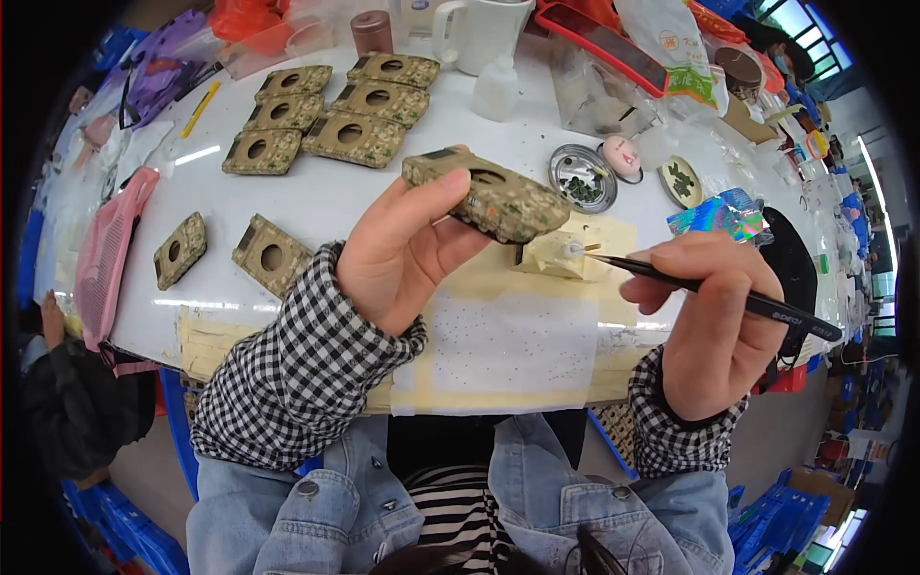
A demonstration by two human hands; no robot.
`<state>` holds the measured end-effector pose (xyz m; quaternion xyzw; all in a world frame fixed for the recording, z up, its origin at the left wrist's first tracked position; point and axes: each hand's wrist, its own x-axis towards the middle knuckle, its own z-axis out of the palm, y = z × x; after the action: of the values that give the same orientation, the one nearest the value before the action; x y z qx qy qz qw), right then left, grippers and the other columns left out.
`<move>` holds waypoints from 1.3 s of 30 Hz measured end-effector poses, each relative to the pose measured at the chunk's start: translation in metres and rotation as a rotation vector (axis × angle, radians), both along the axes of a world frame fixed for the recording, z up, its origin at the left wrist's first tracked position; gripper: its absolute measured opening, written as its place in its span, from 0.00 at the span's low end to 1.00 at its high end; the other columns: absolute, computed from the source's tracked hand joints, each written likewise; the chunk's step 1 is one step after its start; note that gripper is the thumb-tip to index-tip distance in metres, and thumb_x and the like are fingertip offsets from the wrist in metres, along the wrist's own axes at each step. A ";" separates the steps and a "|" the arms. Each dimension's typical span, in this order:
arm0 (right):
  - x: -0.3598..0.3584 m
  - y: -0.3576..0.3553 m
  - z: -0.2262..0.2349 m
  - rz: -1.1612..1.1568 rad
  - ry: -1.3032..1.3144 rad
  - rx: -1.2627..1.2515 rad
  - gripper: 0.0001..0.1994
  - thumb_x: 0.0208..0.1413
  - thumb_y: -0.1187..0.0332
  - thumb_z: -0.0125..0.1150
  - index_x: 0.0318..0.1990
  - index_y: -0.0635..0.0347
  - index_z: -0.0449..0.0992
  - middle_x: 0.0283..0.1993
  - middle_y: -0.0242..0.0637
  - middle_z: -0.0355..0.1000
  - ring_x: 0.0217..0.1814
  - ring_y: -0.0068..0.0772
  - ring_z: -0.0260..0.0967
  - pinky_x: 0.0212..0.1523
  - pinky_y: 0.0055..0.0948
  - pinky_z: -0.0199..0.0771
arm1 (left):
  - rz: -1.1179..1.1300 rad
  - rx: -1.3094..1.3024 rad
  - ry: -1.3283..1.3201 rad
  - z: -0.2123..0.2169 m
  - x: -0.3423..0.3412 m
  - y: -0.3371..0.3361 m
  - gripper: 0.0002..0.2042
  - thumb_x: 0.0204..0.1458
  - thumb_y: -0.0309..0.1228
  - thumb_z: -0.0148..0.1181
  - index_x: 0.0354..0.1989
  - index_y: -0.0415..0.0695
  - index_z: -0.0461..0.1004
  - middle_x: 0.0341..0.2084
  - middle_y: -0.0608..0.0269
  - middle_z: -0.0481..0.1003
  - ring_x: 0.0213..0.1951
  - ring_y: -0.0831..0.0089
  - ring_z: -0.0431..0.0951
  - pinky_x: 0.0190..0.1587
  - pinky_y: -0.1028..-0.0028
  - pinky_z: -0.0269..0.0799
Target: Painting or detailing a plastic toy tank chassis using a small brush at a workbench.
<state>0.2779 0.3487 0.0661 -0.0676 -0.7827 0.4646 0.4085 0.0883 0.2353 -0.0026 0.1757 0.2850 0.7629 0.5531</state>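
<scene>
My left hand (407, 249) is closed around a camouflage-painted toy tank hull (522, 213), raised above the table. A round hole shows in the hull's top, partly hidden by my thumb. In my right hand (714, 311), black tweezers (793, 314) are pinched between thumb and fingers. Their tip points left, close to a small yellowish taped block (551, 259) with a whitish piece on top; whether they touch is unclear. White paper (498, 355) with scattered dark specks lies below. Two more hulls, one (180, 251) at the left and another (271, 257) beside my left sleeve, rest on the table.
Several camouflage hulls (353, 137) stand in rows at the back left. A round metal dish (596, 199) and a small oval dish (692, 199) hold dark green bits. Further back are a white mug (479, 38), a squeeze bottle (496, 91) and a red-edged phone (604, 48). Pink mesh (113, 259) lies left.
</scene>
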 end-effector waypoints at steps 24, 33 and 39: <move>-0.016 0.009 -0.018 0.040 -0.109 -0.043 0.07 0.59 0.74 0.54 0.38 0.68 0.76 0.33 0.41 0.74 0.34 0.29 0.71 0.38 0.25 0.70 | 0.000 -0.159 0.150 0.014 0.013 -0.003 0.28 0.58 0.30 0.48 0.65 0.37 0.46 0.53 0.54 0.65 0.54 0.68 0.70 0.58 0.69 0.67; -0.017 0.008 -0.017 0.032 -0.104 -0.012 0.06 0.58 0.75 0.55 0.38 0.69 0.76 0.33 0.42 0.75 0.34 0.30 0.72 0.38 0.26 0.70 | 0.028 -0.138 0.045 0.013 0.013 -0.002 0.24 0.56 0.26 0.53 0.60 0.41 0.55 0.48 0.58 0.70 0.47 0.73 0.75 0.47 0.76 0.77; -0.018 0.009 -0.018 0.030 -0.100 0.004 0.06 0.57 0.75 0.55 0.38 0.69 0.76 0.32 0.42 0.75 0.33 0.30 0.71 0.37 0.26 0.70 | 0.033 -0.141 0.050 0.014 0.013 -0.001 0.24 0.56 0.26 0.53 0.60 0.41 0.55 0.48 0.58 0.70 0.47 0.73 0.75 0.47 0.76 0.77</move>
<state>0.2600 0.3575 0.0486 -0.0782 -0.8040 0.4650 0.3622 0.1013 0.2338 0.0110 0.1507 0.3548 0.7453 0.5440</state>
